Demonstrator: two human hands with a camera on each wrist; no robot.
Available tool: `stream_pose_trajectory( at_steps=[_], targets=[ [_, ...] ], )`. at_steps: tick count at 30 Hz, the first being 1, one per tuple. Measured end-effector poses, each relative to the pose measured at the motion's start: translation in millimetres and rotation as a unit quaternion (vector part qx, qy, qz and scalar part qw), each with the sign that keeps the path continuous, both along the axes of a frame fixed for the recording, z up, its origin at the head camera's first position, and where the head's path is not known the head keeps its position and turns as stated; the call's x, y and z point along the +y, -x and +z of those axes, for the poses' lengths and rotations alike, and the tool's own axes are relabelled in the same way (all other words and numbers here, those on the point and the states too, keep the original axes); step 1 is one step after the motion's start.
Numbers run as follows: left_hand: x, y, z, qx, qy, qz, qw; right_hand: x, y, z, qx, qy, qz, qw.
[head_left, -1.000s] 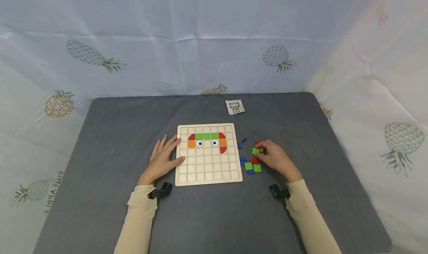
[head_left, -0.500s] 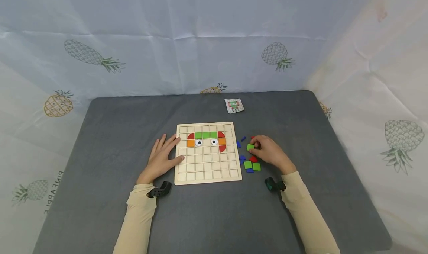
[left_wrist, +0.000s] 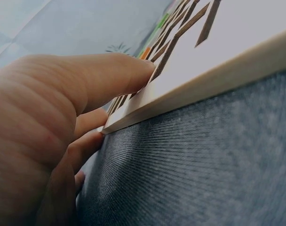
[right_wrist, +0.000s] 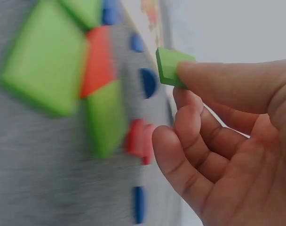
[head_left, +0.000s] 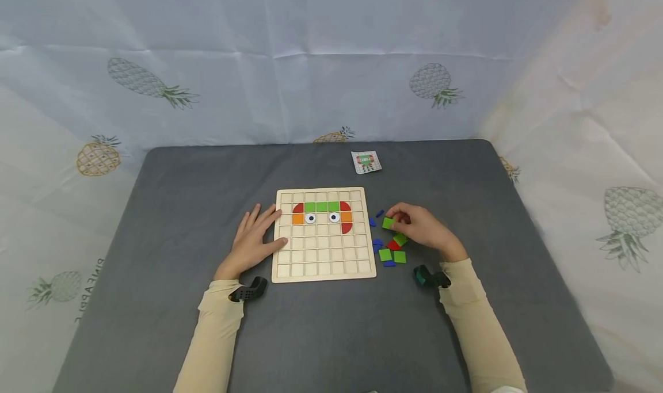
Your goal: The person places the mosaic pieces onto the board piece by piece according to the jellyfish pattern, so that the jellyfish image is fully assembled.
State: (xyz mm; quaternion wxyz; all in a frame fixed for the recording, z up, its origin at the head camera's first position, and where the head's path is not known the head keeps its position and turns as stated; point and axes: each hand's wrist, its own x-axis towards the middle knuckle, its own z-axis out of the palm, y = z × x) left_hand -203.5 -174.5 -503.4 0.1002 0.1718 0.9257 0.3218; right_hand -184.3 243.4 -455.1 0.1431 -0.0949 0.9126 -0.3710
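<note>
My right hand [head_left: 422, 226] pinches a green square tile [right_wrist: 170, 67] between thumb and fingers, raised over the loose pieces right of the board. My left hand [head_left: 248, 243] rests on the left edge of the wooden grid board [head_left: 311, 271], its thumb [left_wrist: 129, 73] on the top face and the fingers spread. Toward the board's far side lie three green squares [head_left: 321, 207] in a row, red quarter-round tiles [head_left: 346, 228], orange squares [head_left: 297, 218] and two eye tiles [head_left: 309, 218]. Several grid cells are bare wood.
Beside the board's right edge lie loose green squares [head_left: 400, 257], a red piece [head_left: 393, 245] and blue pieces [head_left: 377, 243]. A small pattern card [head_left: 366, 162] lies behind the board on the grey table [head_left: 223, 174]. A pineapple-print cloth [head_left: 331, 88] hangs behind.
My right hand has lifted the green square off the pile and shifted slightly left and away from me. Another green square shows beneath the hand. The left hand stays on the board.
</note>
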Motion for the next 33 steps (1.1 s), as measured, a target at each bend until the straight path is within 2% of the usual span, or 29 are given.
stream_pose_trajectory(
  at_steps=[6, 15, 21, 25, 33],
  targets=[
    [0.0, 0.4, 0.5, 0.001, -0.005, 0.003, 1.0000, -5, 13.1, 21.9, 0.019, 0.012, -0.024, 0.9995],
    [0.6, 0.0, 0.7, 0.016, -0.005, 0.004, 0.9999, -32, 30.8, 43.8, 0.027, 0.064, -0.027, 0.9972],
    [2.3, -1.1, -5.5, 0.012, 0.002, -0.010, 0.9999, -44, 33.7, 42.5, 0.040, 0.094, -0.007, 0.9948],
    [3.7, -0.5, -4.8, 0.017, -0.003, -0.008, 0.9998, -53, 36.7, 40.8, 0.043, 0.108, 0.005, 0.9932],
    [-0.3, -2.1, -0.5, 0.023, 0.006, -0.009, 0.9997, -70, 38.2, 33.8, 0.035, 0.089, 0.026, 0.9951]
  ],
)
